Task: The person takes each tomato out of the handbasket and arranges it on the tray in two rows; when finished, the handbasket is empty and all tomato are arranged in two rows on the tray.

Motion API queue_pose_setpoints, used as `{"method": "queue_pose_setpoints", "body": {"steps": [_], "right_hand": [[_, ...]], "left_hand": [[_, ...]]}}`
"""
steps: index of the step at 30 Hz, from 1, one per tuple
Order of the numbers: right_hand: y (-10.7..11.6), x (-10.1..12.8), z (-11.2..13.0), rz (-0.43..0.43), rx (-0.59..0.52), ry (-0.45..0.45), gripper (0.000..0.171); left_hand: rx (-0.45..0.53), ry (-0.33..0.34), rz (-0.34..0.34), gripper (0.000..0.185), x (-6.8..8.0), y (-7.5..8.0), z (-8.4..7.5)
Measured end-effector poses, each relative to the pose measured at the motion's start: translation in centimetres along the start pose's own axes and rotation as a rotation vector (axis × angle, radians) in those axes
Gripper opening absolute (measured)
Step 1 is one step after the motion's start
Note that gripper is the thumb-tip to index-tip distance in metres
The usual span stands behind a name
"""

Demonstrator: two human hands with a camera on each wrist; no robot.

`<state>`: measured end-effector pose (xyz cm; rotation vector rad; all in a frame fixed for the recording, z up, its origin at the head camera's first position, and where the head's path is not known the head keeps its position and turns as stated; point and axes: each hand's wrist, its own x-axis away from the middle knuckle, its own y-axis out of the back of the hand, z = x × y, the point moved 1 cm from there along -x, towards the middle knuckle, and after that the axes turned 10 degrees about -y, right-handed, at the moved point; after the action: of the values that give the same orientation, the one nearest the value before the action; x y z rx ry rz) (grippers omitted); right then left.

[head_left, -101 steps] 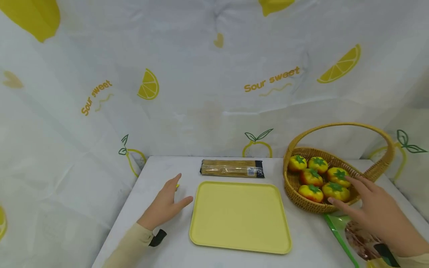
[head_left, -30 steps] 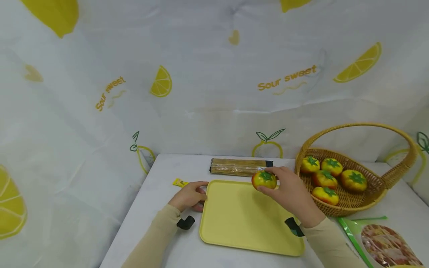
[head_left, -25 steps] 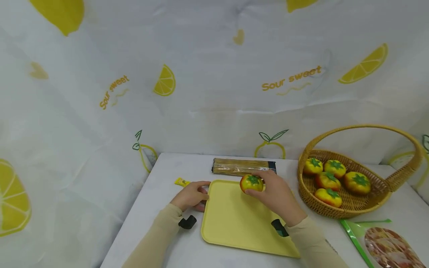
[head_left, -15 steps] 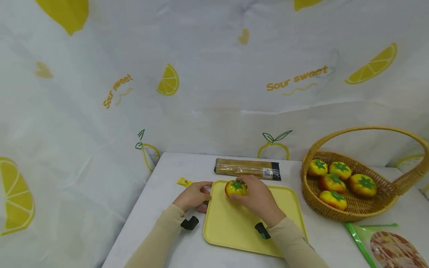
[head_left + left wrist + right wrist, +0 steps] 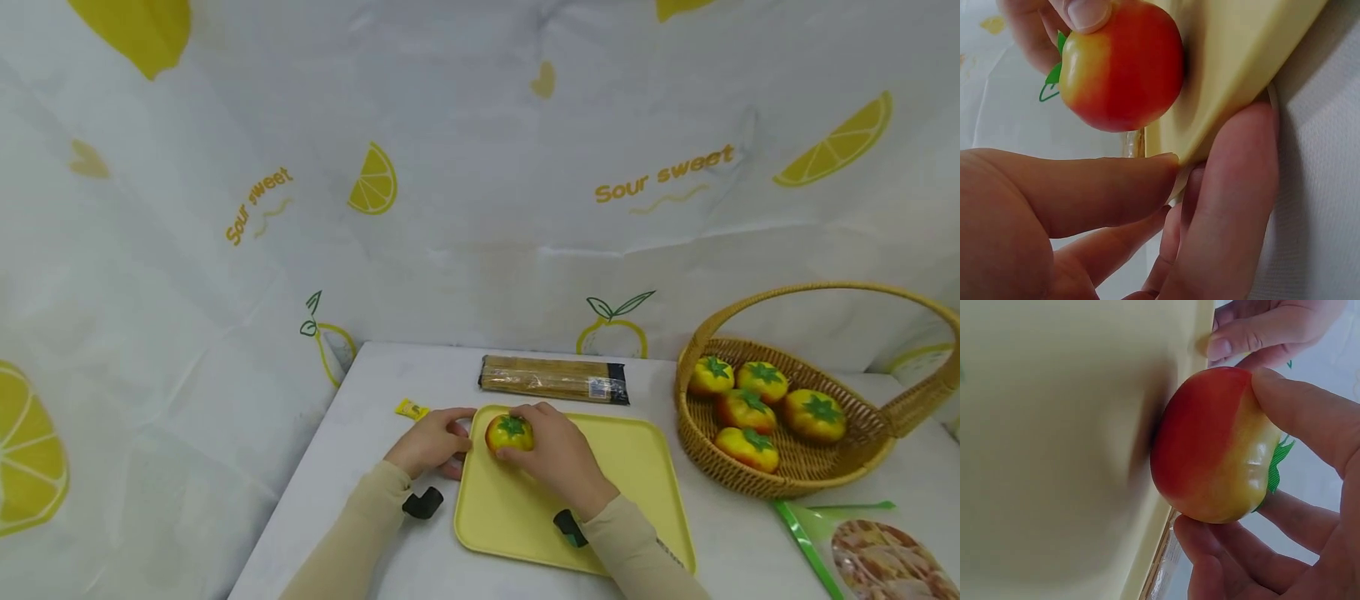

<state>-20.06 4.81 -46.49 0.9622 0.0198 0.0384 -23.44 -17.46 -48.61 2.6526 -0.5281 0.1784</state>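
My right hand point(image 5: 558, 458) pinches a glossy yellow-and-red persimmon point(image 5: 504, 435) with a green leafy top, thumb on one side and fingers on the other. It is over the upper left corner of a yellow tray point(image 5: 502, 525); in the right wrist view the persimmon's point(image 5: 1204, 450) red underside is right at the tray surface. At the tray's left edge, my left hand point(image 5: 427, 442) grips the rim. In the left wrist view the left thumb point(image 5: 1116, 187) lies on the rim's top, with other fingers beneath it.
A wicker basket point(image 5: 705, 446) holding several similar persimmons stands at the right. Behind the tray lies a wrapped pack of thin sticks point(image 5: 540, 379). A green-edged food bag point(image 5: 873, 546) is at front right, and a small yellow packet point(image 5: 411, 409) lies beyond the left hand.
My right hand has taken a persimmon from the basket and carried it left and down over the tray's corner. My left hand has come onto the tray's left rim. The view has shifted slightly.
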Motion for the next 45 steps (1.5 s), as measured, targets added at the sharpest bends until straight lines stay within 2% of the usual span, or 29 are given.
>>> {"method": "queue_pose_setpoints", "body": {"steps": [10, 17, 23, 28, 36, 41, 45], "right_hand": [[0.8, 0.7, -0.5, -0.025, 0.005, -0.018, 0.058], [0.9, 1.1, -0.9, -0.004, -0.002, -0.055, 0.064], [1.9, 1.5, -1.4, -0.023, -0.004, -0.051, 0.072], [4.7, 2.2, -2.9, -0.076, 0.016, -0.064, 0.070], [11.5, 4.5, -7.7, -0.199, 0.065, -0.083, 0.061], [15.5, 6.0, -11.6, -0.243, 0.090, -0.186, 0.065], [17.3, 7.1, -14.9, -0.250, 0.127, -0.301, 0.078]], "left_hand": [[-0.022, -0.009, 0.031, 0.058, -0.7, -0.9, -1.2], [-0.009, -0.008, 0.050, 0.058, -0.9, -1.4, -1.1], [-0.012, -0.007, 0.058, 0.058, -1.3, -1.7, -0.9], [0.002, -0.022, 0.054, 0.059, -0.8, -1.3, -0.6], [0.000, -0.002, 0.005, 0.060, 0.2, -0.1, 0.3], [-0.019, 0.012, -0.016, 0.060, 0.5, 0.1, 0.2], [-0.016, 0.010, -0.015, 0.060, 0.4, 0.0, -0.1]]}}
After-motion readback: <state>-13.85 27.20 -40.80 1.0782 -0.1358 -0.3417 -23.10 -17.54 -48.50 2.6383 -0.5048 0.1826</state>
